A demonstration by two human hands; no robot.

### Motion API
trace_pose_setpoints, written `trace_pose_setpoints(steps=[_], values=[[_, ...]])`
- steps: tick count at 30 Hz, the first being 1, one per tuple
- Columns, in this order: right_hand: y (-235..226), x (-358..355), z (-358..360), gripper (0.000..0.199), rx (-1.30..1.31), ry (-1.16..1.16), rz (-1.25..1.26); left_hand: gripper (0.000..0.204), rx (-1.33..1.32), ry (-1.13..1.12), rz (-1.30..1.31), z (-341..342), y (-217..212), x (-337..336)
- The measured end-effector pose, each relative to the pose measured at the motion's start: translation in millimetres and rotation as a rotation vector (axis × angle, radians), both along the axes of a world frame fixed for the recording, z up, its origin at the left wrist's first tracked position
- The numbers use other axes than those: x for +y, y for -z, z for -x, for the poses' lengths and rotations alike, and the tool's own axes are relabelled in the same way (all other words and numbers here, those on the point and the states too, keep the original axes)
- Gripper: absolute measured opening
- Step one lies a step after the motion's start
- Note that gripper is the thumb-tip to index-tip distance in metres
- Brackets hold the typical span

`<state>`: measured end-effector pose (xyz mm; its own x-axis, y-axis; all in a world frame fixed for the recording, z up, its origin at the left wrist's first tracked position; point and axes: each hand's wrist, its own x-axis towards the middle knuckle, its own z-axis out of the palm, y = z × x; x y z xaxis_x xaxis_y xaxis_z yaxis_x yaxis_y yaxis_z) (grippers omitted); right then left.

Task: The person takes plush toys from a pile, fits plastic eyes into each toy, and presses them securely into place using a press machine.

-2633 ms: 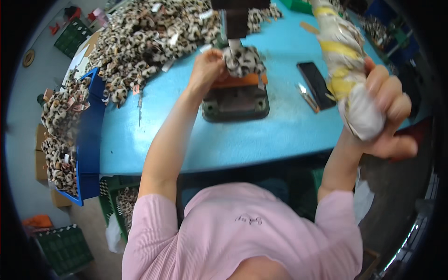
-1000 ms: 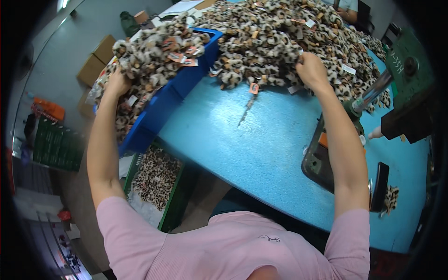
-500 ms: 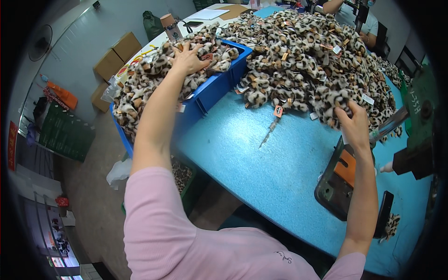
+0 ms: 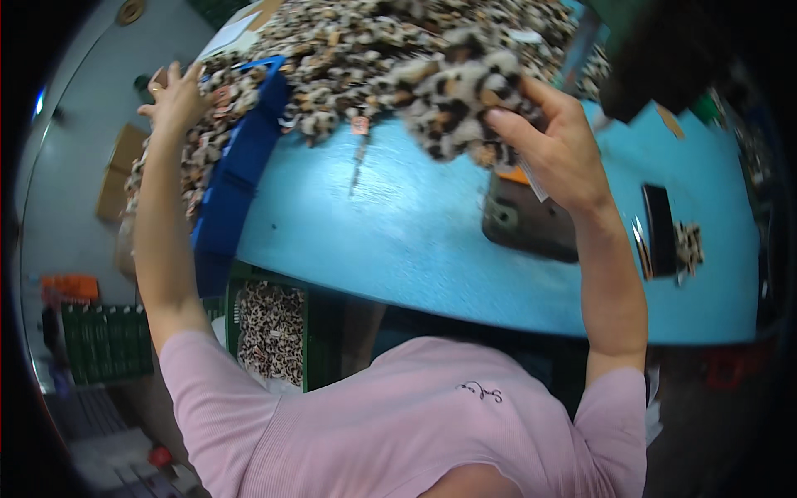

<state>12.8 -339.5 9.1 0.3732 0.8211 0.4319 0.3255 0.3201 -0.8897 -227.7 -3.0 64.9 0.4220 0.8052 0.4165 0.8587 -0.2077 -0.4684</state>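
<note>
My right hand (image 4: 558,149) pinches a leopard-print furry plush piece (image 4: 452,104) between thumb and fingers, held up over the blue table. A white tag hangs below that hand. What the plush piece is exactly, I cannot make out. My left hand (image 4: 176,101), fingers spread, is at the blue bin (image 4: 242,170) on the left, which is heaped with similar furry pieces (image 4: 217,112). Nothing shows in its grasp. Behind the held piece lies a large pile of leopard-print furry pieces (image 4: 349,41), several with small orange or white tags.
Under the right forearm sits a dark machine base (image 4: 523,220) with an orange part. A dark green machine head (image 4: 656,58) overhangs at upper right. Tweezers (image 4: 641,247) lie beside a black phone-like slab (image 4: 660,228). A green crate (image 4: 311,332) with leopard-print pieces stands below the table.
My right hand has lifted a furry piece off the pile and brought it nearer. My left hand has come off the heap in the bin. The whole view has shifted.
</note>
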Motion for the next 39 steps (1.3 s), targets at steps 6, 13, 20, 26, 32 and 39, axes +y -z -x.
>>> trace_pose_setpoints(steps=[6,13,20,26,32,39], values=[[28.1,-65.2,-8.1,0.023,0.346,-0.071,-0.012,0.042,-1.08,1.025,1.322,-75.8,73.2,-212.4],[60.2,-114.9,-23.4,0.026,0.669,-0.053,0.146,0.027,-1.691,0.654,2.19,-120.6,130.9,-286.4],[38.9,-120.0,17.3,0.016,-0.463,0.387,0.083,0.017,-1.476,0.837,1.979,-134.9,129.8,-313.5],[46.2,-88.7,34.5,0.013,-0.188,0.228,0.097,0.013,-1.453,0.829,1.938,-109.7,119.4,-299.4],[37.9,-41.4,38.8,0.011,-0.293,0.048,0.15,0.011,-1.33,0.804,1.791,-86.3,102.3,-253.7],[77.7,21.0,40.4,0.008,0.283,-0.052,0.29,0.015,-0.963,0.761,0.921,-52.4,-12.2,-83.2]])
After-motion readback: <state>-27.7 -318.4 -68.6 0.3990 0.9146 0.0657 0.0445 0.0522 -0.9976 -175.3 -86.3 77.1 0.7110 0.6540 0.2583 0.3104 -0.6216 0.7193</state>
